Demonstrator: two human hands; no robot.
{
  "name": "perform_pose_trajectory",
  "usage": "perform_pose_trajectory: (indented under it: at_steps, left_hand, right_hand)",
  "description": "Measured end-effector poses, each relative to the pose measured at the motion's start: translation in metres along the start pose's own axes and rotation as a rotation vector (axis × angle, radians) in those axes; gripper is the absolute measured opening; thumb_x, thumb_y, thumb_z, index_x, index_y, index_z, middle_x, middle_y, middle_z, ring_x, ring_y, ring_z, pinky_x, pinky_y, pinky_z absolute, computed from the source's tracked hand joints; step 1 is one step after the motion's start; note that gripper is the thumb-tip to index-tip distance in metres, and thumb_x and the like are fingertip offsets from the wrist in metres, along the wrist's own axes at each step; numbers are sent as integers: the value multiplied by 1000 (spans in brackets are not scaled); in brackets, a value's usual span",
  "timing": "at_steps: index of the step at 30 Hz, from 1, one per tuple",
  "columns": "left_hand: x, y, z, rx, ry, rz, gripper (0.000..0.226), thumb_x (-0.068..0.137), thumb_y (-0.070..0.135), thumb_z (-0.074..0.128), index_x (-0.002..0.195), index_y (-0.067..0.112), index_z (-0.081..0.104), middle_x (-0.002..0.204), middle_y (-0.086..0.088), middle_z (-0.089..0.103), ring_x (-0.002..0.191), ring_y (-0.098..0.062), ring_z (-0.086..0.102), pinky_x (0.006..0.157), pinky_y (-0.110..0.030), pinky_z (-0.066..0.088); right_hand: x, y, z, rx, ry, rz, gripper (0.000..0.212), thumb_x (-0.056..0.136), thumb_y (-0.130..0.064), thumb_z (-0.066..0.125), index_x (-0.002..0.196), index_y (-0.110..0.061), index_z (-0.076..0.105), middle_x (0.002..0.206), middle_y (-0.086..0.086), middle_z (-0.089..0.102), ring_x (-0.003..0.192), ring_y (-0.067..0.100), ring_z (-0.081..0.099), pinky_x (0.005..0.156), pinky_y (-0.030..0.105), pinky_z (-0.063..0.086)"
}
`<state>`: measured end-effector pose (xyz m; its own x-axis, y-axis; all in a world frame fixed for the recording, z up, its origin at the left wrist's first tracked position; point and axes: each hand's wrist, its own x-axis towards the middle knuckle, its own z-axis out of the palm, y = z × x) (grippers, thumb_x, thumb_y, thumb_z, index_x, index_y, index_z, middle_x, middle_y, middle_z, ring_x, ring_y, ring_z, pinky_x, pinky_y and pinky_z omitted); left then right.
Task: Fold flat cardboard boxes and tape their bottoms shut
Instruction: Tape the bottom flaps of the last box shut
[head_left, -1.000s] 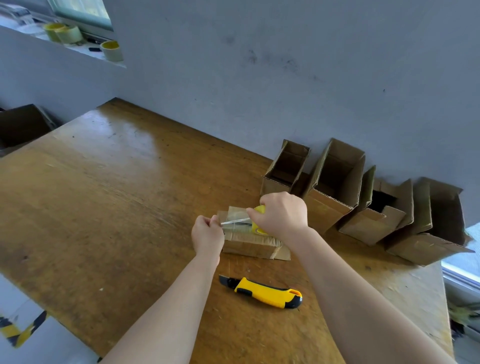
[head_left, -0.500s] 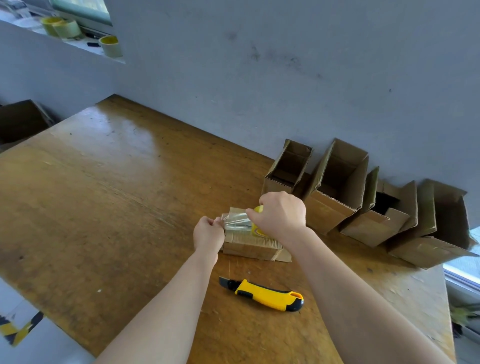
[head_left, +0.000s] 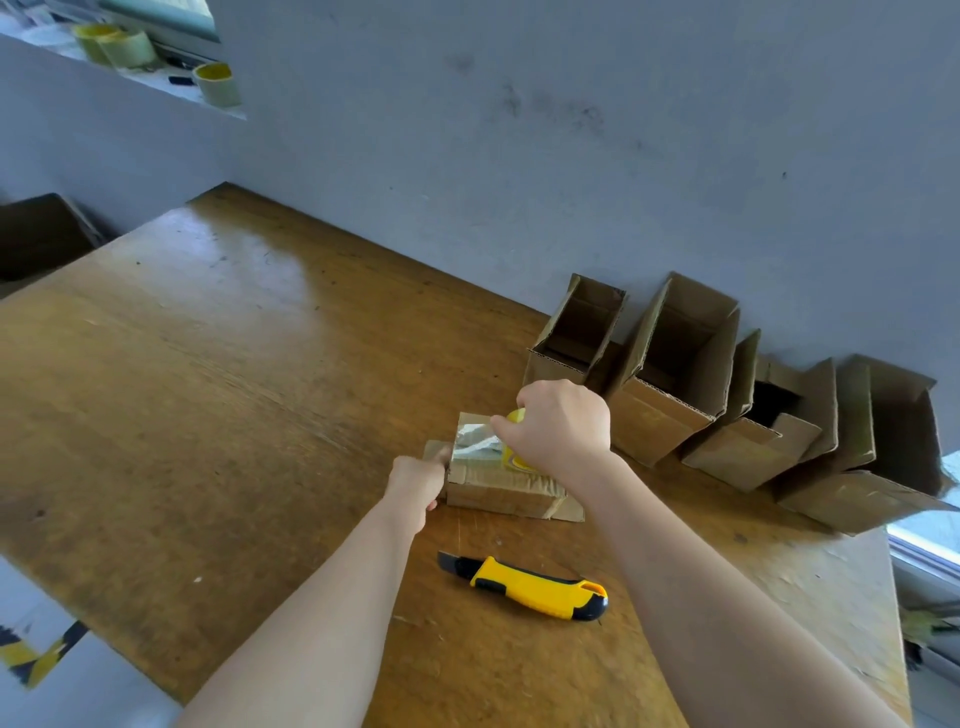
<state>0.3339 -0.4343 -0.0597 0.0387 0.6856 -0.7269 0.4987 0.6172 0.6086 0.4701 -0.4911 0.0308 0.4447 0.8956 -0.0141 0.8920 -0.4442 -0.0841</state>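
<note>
A small cardboard box (head_left: 498, 493) stands bottom-up on the wooden table (head_left: 234, 389), with clear tape across its closed flaps. My right hand (head_left: 563, 423) sits on top of it, closed around a yellow tape roll (head_left: 516, 415) that mostly hides under the hand. A shiny strip of clear tape (head_left: 475, 441) runs from the roll to the box's left edge. My left hand (head_left: 418, 480) presses the tape end down against the box's left side.
A yellow and black utility knife (head_left: 535, 584) lies near the box, blade out to the left. Several folded open boxes (head_left: 670, 374) stand along the grey wall at right. More tape rolls (head_left: 215, 83) sit on the window ledge at upper left. A dark box (head_left: 41, 234) is at far left.
The tape strip has been pulled leftward over the box top. My left hand has dropped from the top edge to the box's left side. The right hand stays on the roll.
</note>
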Motion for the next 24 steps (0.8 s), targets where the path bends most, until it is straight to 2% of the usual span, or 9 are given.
perform_pose_trajectory:
  at_steps: [3,7,10,12,14,16,17,20,24]
  left_hand:
    - [-2,-15,4,10,188,237,35,92,11,58,125,12,46,107,-3,57,87,-16,54,67,-28,46]
    - [-20,-4,15,-19,290,576,15,101,23,43,103,27,57,94,9,62,76,1,56,51,-10,42]
    - [-22,-4,15,146,246,625,27,102,30,39,102,23,65,79,15,59,69,1,55,44,-9,39]
    - [-20,-4,14,203,221,586,34,102,35,36,107,20,66,81,14,61,71,-1,57,48,-11,38]
    - [-18,1,16,189,197,567,38,102,36,33,122,22,63,102,7,67,90,-8,62,65,-16,46]
    - [-15,9,20,125,101,577,38,103,33,33,136,26,51,132,2,57,118,-18,55,83,-21,42]
    - [-13,12,22,85,43,592,38,103,31,33,137,27,50,137,2,54,122,-19,52,86,-21,41]
    - [-5,10,23,13,-24,639,33,103,33,30,119,26,59,118,-2,63,98,-12,60,67,-18,47]
    - [1,2,26,13,40,726,30,103,33,31,94,27,58,88,6,61,75,-4,56,49,-10,40]
  right_hand:
    - [-1,0,0,-1,8,-1,41,88,-57,51,72,-20,61,60,-7,55,51,7,48,42,20,32]
    - [-1,0,1,3,19,9,41,87,-57,52,66,-21,57,57,-7,53,49,8,47,42,20,32]
    - [-1,-1,2,2,30,16,42,87,-57,52,64,-22,54,56,-7,53,49,8,47,41,20,32]
    - [-1,-2,2,-1,38,7,44,88,-57,51,62,-21,52,56,-7,52,48,8,47,41,21,31]
    - [-2,-2,2,3,44,8,47,89,-57,50,59,-21,49,55,-7,52,48,8,47,41,21,31]
    - [-3,-1,2,15,45,8,48,89,-58,49,58,-22,47,55,-6,52,48,8,47,42,21,32]
    - [-3,-1,2,20,49,5,48,89,-58,49,57,-22,47,55,-6,51,48,8,46,42,21,32]
    - [-5,2,3,29,57,-25,50,90,-57,46,56,-22,47,53,-7,48,46,7,43,41,21,29]
    - [-2,7,4,112,35,-63,49,90,-54,46,54,-21,49,54,-6,48,47,8,43,42,20,27]
